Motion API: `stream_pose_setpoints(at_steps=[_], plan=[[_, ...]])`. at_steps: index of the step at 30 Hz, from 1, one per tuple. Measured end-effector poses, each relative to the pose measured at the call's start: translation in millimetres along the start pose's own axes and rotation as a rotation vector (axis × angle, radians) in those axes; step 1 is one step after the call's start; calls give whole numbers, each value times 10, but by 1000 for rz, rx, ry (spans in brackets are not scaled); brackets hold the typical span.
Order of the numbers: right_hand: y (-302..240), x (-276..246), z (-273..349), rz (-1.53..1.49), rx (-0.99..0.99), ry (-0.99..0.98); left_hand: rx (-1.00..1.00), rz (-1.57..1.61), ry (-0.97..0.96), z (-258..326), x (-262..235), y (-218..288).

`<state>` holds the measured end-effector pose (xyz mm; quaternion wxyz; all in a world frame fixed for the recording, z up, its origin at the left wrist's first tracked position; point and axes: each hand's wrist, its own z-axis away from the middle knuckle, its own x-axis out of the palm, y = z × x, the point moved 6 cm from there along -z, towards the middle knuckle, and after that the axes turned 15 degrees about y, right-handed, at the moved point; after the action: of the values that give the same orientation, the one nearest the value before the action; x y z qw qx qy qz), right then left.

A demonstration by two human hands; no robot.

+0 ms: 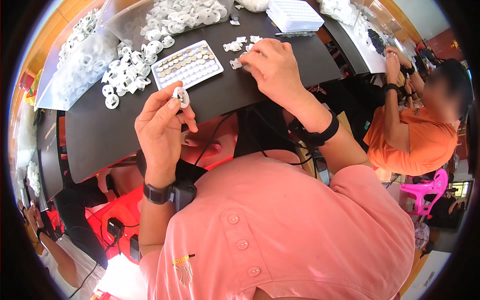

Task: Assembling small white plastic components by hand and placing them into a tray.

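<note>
My left hand (pixel 162 117) is raised over the near edge of the table, pinching a round white plastic piece (pixel 181 97) with small metal parts inside it. My right hand (pixel 274 67) reaches over the table with its fingers bent and apart. Its fingertips are at a few small white plastic parts (pixel 235 63); some of these are partly covered by the hand. Between the hands lies a white tray (pixel 218 69) with rows of round discs, some silvery-gold and some white. Left of the tray is a heap of loose white plastic pieces (pixel 131 71).
Clear bins (pixel 75 75) filled with white pieces stand at the back left. At the back right there is a stack of white trays (pixel 296 16). To the right, a person in an orange shirt (pixel 410 135) works near small black parts (pixel 376 41). Cables (pixel 212 145) hang below the table edge.
</note>
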<state>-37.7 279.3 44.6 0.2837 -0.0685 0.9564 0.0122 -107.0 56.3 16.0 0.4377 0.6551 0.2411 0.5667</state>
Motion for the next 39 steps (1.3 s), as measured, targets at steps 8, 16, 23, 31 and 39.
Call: stream_pose_setpoints(at_steps=[8, 16, 23, 31, 39], plan=[[-105, 107, -60, 155, -89, 31, -2, -21, -18, -9, -2, -3], [-124, 180, -77, 173, -196, -17, 6, 10, -31, 0, -19, -10], [-109, 123, -129, 41, -97, -63, -40, 93, -70, -32, -47, -25], [-90, 75, -147, -414, 258, -66, -72, 101, -108, -60, -99, -19], [-514, 88, -446, -1024, 671, -118, -148, 261, -126, -95, -121, -60]])
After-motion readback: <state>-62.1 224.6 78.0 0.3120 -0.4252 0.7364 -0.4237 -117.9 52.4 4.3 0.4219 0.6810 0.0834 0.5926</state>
